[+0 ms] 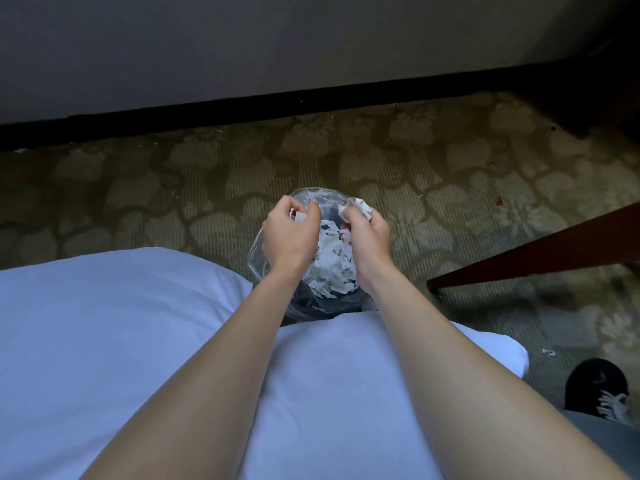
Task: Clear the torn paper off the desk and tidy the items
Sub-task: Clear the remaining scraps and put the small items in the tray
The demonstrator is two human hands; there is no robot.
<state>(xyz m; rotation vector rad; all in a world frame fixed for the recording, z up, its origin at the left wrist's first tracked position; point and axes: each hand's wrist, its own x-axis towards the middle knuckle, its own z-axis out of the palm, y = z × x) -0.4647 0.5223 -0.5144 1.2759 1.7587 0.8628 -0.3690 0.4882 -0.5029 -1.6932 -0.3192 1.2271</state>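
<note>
Over the waste bin [313, 299] on the patterned carpet [145, 188], both hands are holding torn paper.
Left hand [289, 233] is curling its fingers narrowly around a small white scrap [299, 216]; right hand [369, 237] is gripping a crumpled wad of torn paper [358, 206] at its fingertips. Both are hovering above the bin's clear plastic liner [258, 258], inside which a heap of white paper shreds [334, 263] is lying. A white garment [138, 341] is filling the near view, a dark wooden desk edge [540, 252] is showing at right, and a black shoe [597, 388] is resting near right.
</note>
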